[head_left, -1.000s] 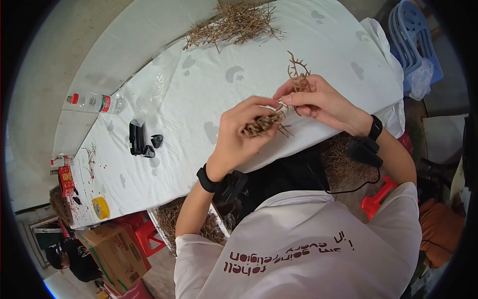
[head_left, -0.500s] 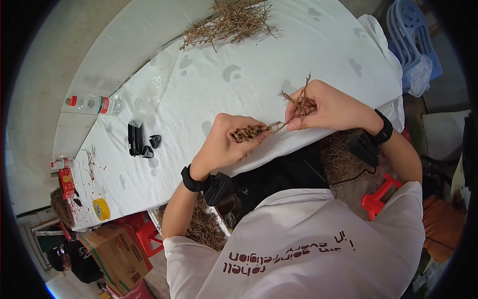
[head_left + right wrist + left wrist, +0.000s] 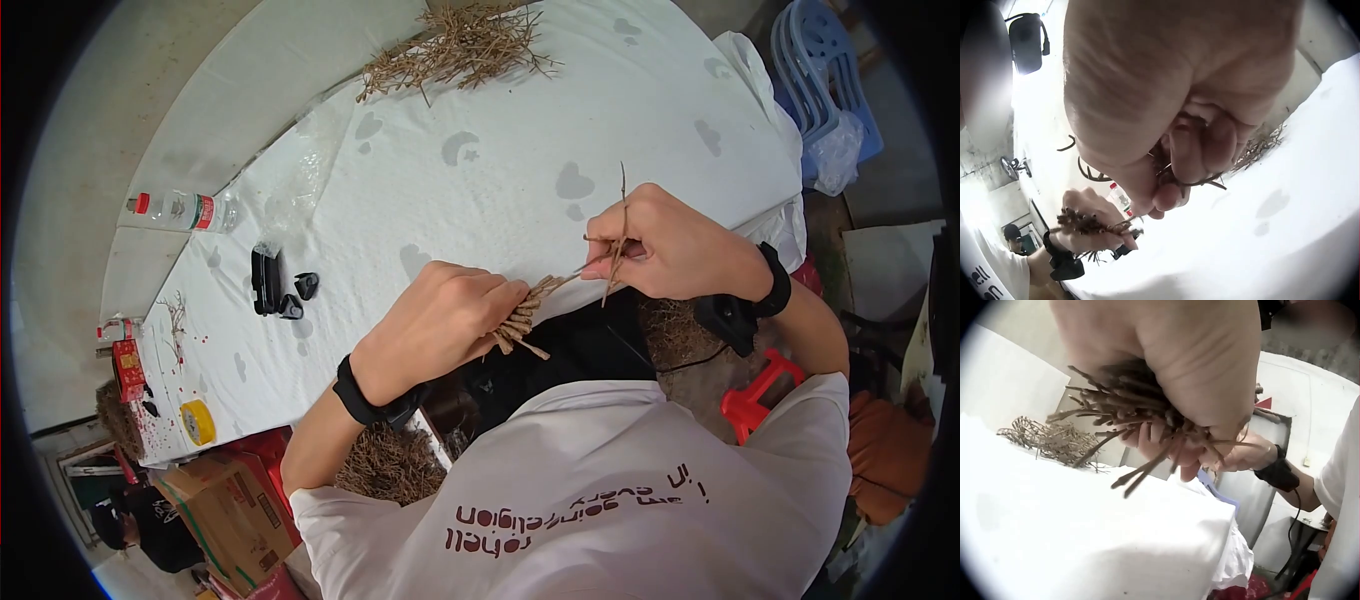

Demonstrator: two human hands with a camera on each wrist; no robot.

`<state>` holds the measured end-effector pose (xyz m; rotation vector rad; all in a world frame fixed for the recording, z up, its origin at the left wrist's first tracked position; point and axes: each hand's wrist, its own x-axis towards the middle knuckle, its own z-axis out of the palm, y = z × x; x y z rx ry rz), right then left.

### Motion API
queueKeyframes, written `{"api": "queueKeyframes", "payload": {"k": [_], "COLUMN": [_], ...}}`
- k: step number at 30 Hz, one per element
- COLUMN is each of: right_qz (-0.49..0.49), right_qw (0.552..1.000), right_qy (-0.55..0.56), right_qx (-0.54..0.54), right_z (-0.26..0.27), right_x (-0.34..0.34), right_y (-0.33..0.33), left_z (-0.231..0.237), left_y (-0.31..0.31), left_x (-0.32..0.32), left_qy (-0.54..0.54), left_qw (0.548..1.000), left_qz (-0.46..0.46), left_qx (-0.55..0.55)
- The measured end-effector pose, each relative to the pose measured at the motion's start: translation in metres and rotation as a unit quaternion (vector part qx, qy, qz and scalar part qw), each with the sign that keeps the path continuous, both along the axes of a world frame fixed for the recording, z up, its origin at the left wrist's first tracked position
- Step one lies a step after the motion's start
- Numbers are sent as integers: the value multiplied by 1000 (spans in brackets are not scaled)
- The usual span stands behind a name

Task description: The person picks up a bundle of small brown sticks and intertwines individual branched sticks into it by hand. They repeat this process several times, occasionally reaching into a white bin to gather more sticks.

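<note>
Turning the twig bundle (image 3: 520, 322) lapward, the left hand (image 3: 437, 315) grips it; the right hand (image 3: 667, 243) pinches a twig (image 3: 625, 213), handling seemingly unfinished.

It seemed a makeshift craft workroom: a long table (image 3: 640, 120) in white moon-and-heart-patterned cloth (image 3: 380, 200) stretched beyond the left hand (image 3: 435, 325) and right hand (image 3: 675, 245); a heap of brown twigs (image 3: 455, 52) lay beyond their grip, a round yellow tape roll (image 3: 186, 425) and brown cardboard box (image 3: 235, 515) far left of it, stacked blue plastic seats (image 3: 815, 75) far right.
</note>
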<state>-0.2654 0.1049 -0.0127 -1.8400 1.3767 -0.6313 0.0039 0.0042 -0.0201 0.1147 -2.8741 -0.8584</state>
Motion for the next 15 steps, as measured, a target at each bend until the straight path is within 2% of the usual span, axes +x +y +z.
{"api": "queueKeyframes", "payload": {"k": [2,4,5,6,8,9,11,12,15], "right_qz": [-14,-213,-219,-208,-186,-200,-162,-180,-160], "right_qw": [980,972,970,977,974,973,961,959,914], "right_qy": [94,75,80,13,-121,-113,-215,-210,-363], "right_qx": [-174,-61,-61,-55,-40,-35,64,63,89], "right_z": [-16,-17,-16,-14,-10,-5,9,12,19], "right_x": [-23,-93,-95,-99,-104,-99,-89,-93,-106], "right_y": [1,8,11,14,26,32,41,51,80], "left_z": [-7,-16,-16,-16,-2,-6,-11,-13,-16], "left_y": [-7,-22,-26,-25,-21,-18,-16,-15,-4], "left_x": [21,49,59,63,56,51,36,29,14], "left_qy": [-26,-31,-22,-13,-41,-40,18,46,46], "left_qw": [998,990,981,983,945,948,949,949,958], "left_qz": [54,135,192,183,289,275,262,253,211], "left_qx": [-3,9,28,30,149,157,174,182,190]}}
